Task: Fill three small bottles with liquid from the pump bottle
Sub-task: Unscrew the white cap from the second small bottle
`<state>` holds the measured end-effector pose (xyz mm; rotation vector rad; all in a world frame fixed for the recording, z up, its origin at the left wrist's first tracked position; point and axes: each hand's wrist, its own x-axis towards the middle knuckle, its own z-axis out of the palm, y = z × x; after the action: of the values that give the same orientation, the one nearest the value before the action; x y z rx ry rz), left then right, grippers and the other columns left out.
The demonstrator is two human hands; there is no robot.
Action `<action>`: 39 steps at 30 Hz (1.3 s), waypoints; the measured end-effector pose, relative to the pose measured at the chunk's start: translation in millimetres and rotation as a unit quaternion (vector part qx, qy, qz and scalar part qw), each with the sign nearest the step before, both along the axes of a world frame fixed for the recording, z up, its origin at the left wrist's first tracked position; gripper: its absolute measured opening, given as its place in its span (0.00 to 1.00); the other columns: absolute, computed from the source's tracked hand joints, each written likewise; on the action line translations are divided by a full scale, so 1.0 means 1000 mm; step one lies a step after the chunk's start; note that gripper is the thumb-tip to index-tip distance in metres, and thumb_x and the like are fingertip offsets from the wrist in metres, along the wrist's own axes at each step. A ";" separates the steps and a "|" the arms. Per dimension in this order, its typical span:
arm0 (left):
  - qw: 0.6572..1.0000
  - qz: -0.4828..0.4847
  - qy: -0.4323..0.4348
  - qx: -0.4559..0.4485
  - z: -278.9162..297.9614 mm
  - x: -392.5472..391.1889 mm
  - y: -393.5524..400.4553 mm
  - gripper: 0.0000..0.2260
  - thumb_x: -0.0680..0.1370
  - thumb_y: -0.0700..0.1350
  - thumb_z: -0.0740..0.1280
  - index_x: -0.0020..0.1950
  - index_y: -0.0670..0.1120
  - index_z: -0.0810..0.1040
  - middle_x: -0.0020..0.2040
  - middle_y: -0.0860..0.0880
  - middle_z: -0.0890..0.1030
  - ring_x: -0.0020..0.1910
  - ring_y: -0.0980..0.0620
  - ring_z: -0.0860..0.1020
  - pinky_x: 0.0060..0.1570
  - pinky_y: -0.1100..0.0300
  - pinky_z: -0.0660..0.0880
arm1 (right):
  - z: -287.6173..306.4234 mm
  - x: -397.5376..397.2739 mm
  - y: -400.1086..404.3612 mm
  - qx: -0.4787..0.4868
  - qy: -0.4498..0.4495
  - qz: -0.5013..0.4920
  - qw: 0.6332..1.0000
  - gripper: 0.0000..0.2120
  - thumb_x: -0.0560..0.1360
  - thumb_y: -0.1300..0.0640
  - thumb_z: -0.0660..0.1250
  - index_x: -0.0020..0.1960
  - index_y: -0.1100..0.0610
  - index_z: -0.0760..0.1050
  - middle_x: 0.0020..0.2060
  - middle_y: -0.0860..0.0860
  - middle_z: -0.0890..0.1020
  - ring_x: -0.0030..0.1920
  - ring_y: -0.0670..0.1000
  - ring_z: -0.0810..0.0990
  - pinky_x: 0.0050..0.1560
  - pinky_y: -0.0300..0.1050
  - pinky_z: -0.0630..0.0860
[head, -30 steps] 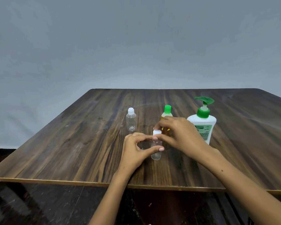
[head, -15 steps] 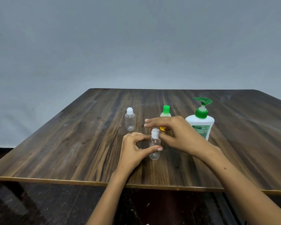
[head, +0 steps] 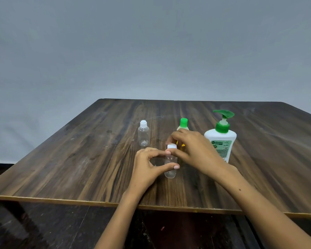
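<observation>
A small clear bottle [head: 170, 170] stands upright near the table's front middle. My left hand [head: 147, 169] holds its body between thumb and forefinger. My right hand [head: 192, 150] pinches its white cap [head: 171, 146] from the right. A second clear bottle with a white cap [head: 143, 134] stands further back on the left. Behind my right hand, a small bottle with a green cap [head: 183, 124] is partly hidden. The white pump bottle with a green pump [head: 222, 139] stands at the right.
The dark wooden table [head: 79, 159] has its front edge close to me and a grey wall behind it. Dark floor shows below the edge.
My right hand's fingers came back onto the white cap after being spread above it half a second ago. The left hand kept its hold on the bottle.
</observation>
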<state>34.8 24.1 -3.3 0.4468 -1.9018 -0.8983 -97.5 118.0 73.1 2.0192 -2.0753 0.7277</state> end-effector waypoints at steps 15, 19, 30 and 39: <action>1.000 0.002 -0.008 -0.005 -0.003 -0.002 -0.003 0.17 0.58 0.63 0.77 0.43 0.59 0.84 0.40 0.53 0.84 0.46 0.59 0.80 0.47 0.71 0.72 | 0.014 0.002 0.006 0.075 -0.102 0.023 0.992 0.18 0.72 0.50 0.72 0.62 0.46 0.76 0.57 0.42 0.80 0.58 0.43 0.76 0.56 0.45 0.75; 1.000 0.012 -0.010 -0.007 -0.004 -0.002 -0.004 0.18 0.58 0.63 0.79 0.41 0.56 0.85 0.40 0.52 0.84 0.45 0.57 0.80 0.46 0.67 0.73 | 0.008 0.010 0.001 0.072 0.026 -0.105 0.991 0.25 0.72 0.34 0.64 0.59 0.51 0.70 0.55 0.48 0.75 0.54 0.50 0.76 0.49 0.48 0.74; 1.000 0.018 -0.009 0.003 -0.004 -0.003 -0.003 0.16 0.57 0.63 0.79 0.41 0.65 0.81 0.40 0.54 0.83 0.46 0.60 0.80 0.47 0.68 0.72 | 0.016 0.012 -0.007 0.030 0.071 -0.075 0.994 0.15 0.71 0.42 0.70 0.42 0.51 0.69 0.43 0.46 0.78 0.48 0.52 0.77 0.37 0.45 0.66; 1.000 0.011 -0.028 0.006 -0.003 -0.001 -0.001 0.18 0.58 0.61 0.78 0.44 0.55 0.86 0.42 0.54 0.84 0.46 0.58 0.80 0.49 0.66 0.74 | 0.003 -0.020 0.053 -0.150 -0.274 -0.028 0.950 0.12 0.66 0.57 0.79 0.42 0.55 0.75 0.41 0.46 0.82 0.40 0.44 0.82 0.40 0.36 0.77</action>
<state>33.9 23.1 -6.0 0.5028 -1.9404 -0.8912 -117.8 171.2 75.8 1.7129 -2.0904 1.6335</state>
